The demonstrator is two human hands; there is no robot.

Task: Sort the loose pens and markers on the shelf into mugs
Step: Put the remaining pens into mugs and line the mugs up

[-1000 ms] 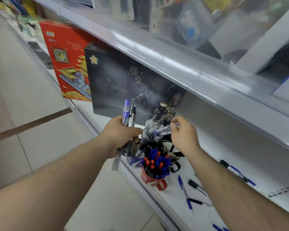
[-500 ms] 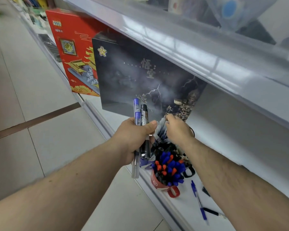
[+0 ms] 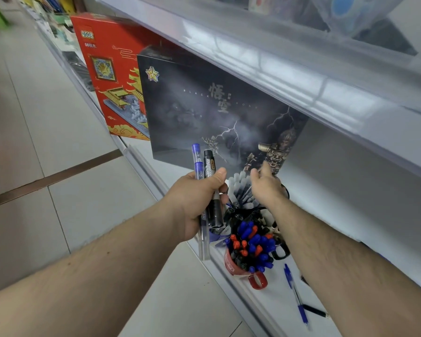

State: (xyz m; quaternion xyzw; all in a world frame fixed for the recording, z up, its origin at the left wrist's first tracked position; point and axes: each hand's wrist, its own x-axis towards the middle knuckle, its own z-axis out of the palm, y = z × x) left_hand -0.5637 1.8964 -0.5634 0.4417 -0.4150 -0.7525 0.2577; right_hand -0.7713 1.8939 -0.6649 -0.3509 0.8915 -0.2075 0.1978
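White shelf [image 3: 326, 215]: my left hand [image 3: 195, 200] grips three markers [image 3: 206, 181]; right hand [image 3: 265, 186] hovers relaxed above grey-capped mug [image 3: 243, 190]; feed one upright.

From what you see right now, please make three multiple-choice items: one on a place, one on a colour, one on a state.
1. Where does the blue pen lie?
A. on the shelf, right of the red mug
B. inside the red mug
C. on the floor

2. What colour are the caps of the two clear pens in the left hand?
A. red
B. blue
C. green

3. How is the right hand?
A. gripping a mug
B. open, holding nothing
C. holding scissors

Answers: 1 A, it rests on the white shelf; 2 B, both caps are blue; 3 B, its fingers are spread.
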